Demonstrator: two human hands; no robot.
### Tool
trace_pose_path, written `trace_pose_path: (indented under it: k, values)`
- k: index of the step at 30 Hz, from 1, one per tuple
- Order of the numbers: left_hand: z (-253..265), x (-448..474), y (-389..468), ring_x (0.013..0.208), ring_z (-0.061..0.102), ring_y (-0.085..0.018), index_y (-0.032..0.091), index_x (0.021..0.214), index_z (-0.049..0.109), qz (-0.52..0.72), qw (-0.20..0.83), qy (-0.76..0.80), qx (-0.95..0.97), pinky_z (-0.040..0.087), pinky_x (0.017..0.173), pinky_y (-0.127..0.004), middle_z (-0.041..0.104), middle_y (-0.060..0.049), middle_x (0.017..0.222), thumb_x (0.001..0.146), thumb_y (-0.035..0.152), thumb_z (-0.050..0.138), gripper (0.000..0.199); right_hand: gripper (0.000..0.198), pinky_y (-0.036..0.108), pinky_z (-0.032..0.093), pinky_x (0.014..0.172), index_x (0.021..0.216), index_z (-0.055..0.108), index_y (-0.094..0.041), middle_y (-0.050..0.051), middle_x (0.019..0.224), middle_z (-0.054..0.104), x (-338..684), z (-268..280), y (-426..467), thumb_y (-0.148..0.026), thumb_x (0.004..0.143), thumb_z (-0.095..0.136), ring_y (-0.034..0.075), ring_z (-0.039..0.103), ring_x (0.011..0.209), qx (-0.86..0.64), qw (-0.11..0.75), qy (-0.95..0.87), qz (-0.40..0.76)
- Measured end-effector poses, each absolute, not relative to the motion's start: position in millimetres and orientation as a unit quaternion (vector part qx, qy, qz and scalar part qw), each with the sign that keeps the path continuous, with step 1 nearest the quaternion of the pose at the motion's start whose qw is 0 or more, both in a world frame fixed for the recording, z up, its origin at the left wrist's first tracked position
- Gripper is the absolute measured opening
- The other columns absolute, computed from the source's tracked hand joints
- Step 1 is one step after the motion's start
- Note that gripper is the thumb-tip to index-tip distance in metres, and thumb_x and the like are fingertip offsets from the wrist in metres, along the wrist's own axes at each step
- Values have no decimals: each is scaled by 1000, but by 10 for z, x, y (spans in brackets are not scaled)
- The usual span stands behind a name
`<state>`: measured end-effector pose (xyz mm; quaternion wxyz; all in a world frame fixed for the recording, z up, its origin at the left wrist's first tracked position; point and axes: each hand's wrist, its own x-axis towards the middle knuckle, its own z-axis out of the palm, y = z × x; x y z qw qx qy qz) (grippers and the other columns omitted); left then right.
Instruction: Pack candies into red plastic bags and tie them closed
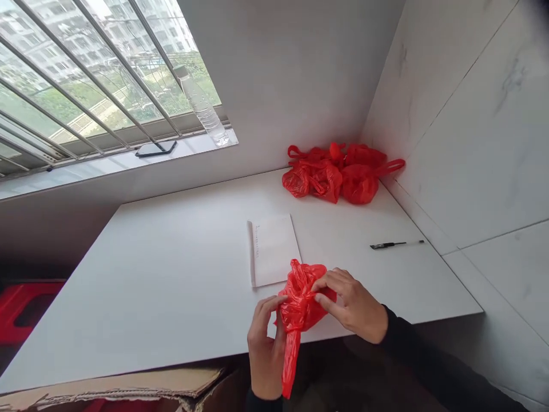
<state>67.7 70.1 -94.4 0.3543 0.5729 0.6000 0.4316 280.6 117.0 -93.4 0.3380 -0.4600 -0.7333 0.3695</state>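
A crumpled red plastic bag (pixel 302 297) is between my hands at the table's front edge, one long strip of it hanging down past the edge. My left hand (pixel 266 337) grips the bag's left side with thumb and fingers. From the right, my right hand (pixel 349 303) pinches the plastic near the bag's middle. What the bag contains, if anything, cannot be made out. Just behind the bag lies a white paper pad (pixel 274 249) with small print along its left side.
Several red plastic bags (pixel 334 174) are heaped in the table's back right corner. A black pen (pixel 392 245) lies on the white table (pixel 171 274). On the windowsill are a phone (pixel 155 149) and a clear bottle (pixel 206 111). A cardboard box (pixel 128 386) stands at front left.
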Motion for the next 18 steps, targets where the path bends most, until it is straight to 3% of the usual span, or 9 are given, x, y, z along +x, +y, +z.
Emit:
trace_pose_path:
  k: [4,7,9,12,14,18]
  values:
    - [-1054,455,691,94,65,-20,21,102,66,467,325,700,432,51,85,-30,69,-4,101,91,44,62,26,16,37,45,77,93,58,-24,-1,87,63,2967,-876,1193,-35,100,50,19,56,81,-547,352,-645,400]
    - [-1080,359,694,98,65,-22,21,106,66,491,323,719,370,53,87,-31,70,-6,107,88,50,63,34,17,38,46,83,98,58,-26,0,93,64,3086,-863,1206,-40,100,49,20,59,89,-593,335,-604,414]
    - [-1051,391,680,111,62,-23,24,121,62,506,322,697,394,51,96,-34,64,-8,125,91,46,61,38,19,40,44,94,113,57,-28,0,108,64,3077,-858,1209,-40,99,51,21,58,105,-587,330,-621,401]
    - [-968,520,639,133,50,-25,31,137,54,500,291,646,498,42,111,-40,53,-6,145,96,35,55,41,37,42,40,104,133,49,-32,1,122,60,2942,-826,1218,-41,98,54,22,51,118,-558,320,-660,389]
    - [-918,589,619,138,45,-26,32,139,53,470,275,616,569,41,112,-42,52,-6,145,98,30,51,42,37,42,42,100,131,53,-30,2,116,61,2833,-796,1229,-44,97,57,23,53,113,-536,289,-683,404]
    - [-885,612,623,130,51,-27,32,141,51,409,258,596,641,47,105,-45,55,-7,139,95,26,54,46,25,42,43,94,115,63,-26,4,107,65,2722,-770,1224,-43,99,57,24,57,102,-518,243,-708,413]
